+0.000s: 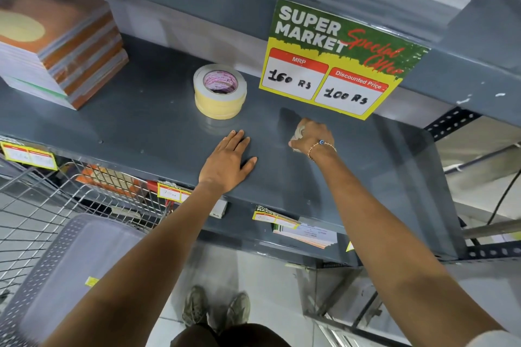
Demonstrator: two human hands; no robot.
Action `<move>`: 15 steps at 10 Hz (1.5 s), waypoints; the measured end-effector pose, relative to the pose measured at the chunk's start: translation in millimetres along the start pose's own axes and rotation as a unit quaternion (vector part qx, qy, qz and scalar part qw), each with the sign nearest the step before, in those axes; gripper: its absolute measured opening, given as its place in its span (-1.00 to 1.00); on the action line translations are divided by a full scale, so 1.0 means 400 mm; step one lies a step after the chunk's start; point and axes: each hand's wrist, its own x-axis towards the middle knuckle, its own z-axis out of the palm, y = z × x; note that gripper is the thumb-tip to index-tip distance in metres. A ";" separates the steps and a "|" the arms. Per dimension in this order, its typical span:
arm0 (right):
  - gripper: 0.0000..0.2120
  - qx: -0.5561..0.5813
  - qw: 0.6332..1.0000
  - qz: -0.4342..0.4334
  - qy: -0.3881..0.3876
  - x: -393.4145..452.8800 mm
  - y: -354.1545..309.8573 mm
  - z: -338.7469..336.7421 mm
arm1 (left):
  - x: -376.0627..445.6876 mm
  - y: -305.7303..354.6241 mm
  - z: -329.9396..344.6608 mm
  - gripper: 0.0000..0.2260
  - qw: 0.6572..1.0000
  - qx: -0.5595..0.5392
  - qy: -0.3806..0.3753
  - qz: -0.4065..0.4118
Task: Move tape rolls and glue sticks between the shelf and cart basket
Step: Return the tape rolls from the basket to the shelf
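Note:
A stack of cream tape rolls point(220, 91) stands on the grey metal shelf point(127, 127), near its middle. My left hand point(227, 162) lies flat and open on the shelf, just in front of the stack and not touching it. My right hand point(310, 135) is further right on the shelf, fingers curled around a small pale object that is mostly hidden; I cannot tell what it is. The wire cart basket point(42, 205) sits at the lower left, below the shelf edge, with a grey perforated plastic bin point(70, 267) inside it.
A pile of notebooks point(59, 45) fills the shelf's left end. A green and yellow price sign point(338, 59) hangs from the shelf above. Lower shelves carry price tags point(28, 155) and paper packs point(307, 234). My shoes point(217, 310) stand on the tiled floor.

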 end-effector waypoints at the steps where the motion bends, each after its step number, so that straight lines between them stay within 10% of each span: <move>1: -0.53 0.003 1.000 0.001 0.001 -0.003 -0.006 0.003 | 0.000 0.000 -0.001 -0.46 1.000 0.001 0.000 0.000; 9: -0.61 -0.011 1.000 -0.017 -0.005 0.001 -0.013 -0.013 | 0.000 -0.002 -0.002 -0.46 1.000 0.006 -0.005 0.007; 12: -0.22 -0.022 0.998 -0.009 -0.051 0.006 -0.017 -0.026 | 0.002 -0.002 0.009 -0.46 0.998 0.053 -0.025 0.014; 15: -0.53 0.002 0.986 -0.047 0.159 -0.072 -0.019 -0.067 | 0.007 0.007 0.016 -0.44 0.990 0.123 -0.062 0.017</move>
